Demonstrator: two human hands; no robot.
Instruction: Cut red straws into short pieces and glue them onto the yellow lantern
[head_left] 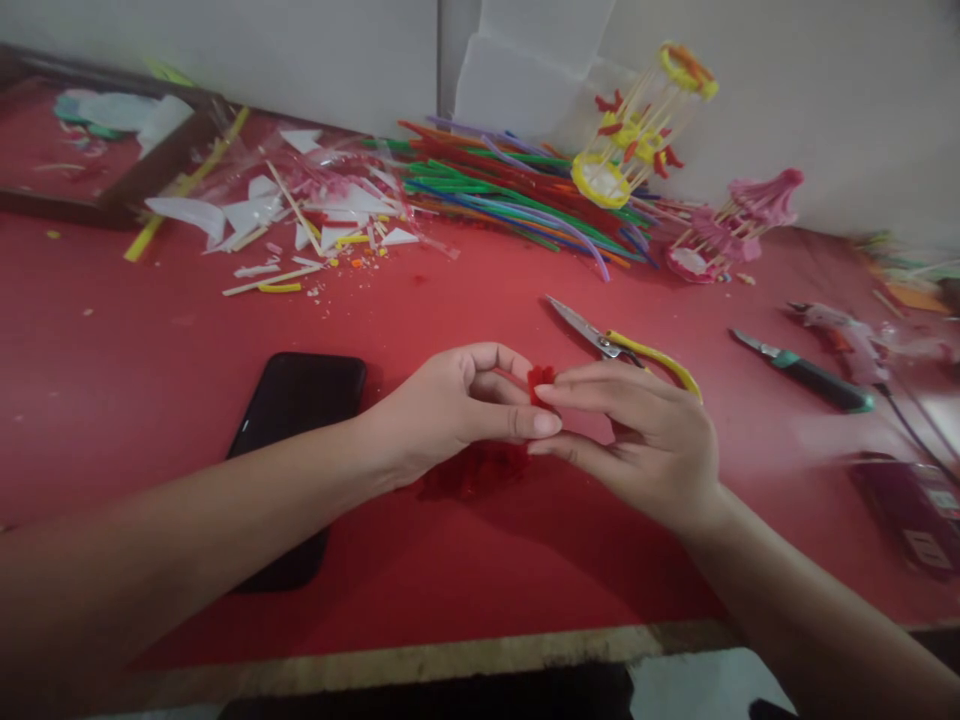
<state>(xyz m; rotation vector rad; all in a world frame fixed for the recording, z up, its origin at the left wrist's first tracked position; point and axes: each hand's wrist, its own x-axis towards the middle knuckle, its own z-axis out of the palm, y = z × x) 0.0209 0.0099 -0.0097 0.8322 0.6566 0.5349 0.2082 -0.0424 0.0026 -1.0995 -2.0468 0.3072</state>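
Note:
Between my two hands, over the middle of the table, is a small fuzzy red piece (538, 382) that looks like bent pipe cleaner. My left hand (480, 395) pinches it between thumb and fingers. The fingertips of my right hand (637, 425) press on its right side. Fingers cover much of the piece, so its full shape is hidden. Below my hands, on the red tabletop, lies a pile of more fuzzy red pieces (476, 472), partly hidden by the left hand. Scissors with yellow handles (652, 360) lie just behind my right hand.
A black phone (300, 390) lies under my left forearm. Behind are paper scraps (255, 215), colourful pipe cleaners (510, 190), a yellow carousel-like model (630, 140) and a pink one (739, 230). To the right are a utility knife (817, 380), a glue gun (847, 335) and a dark red box (907, 510).

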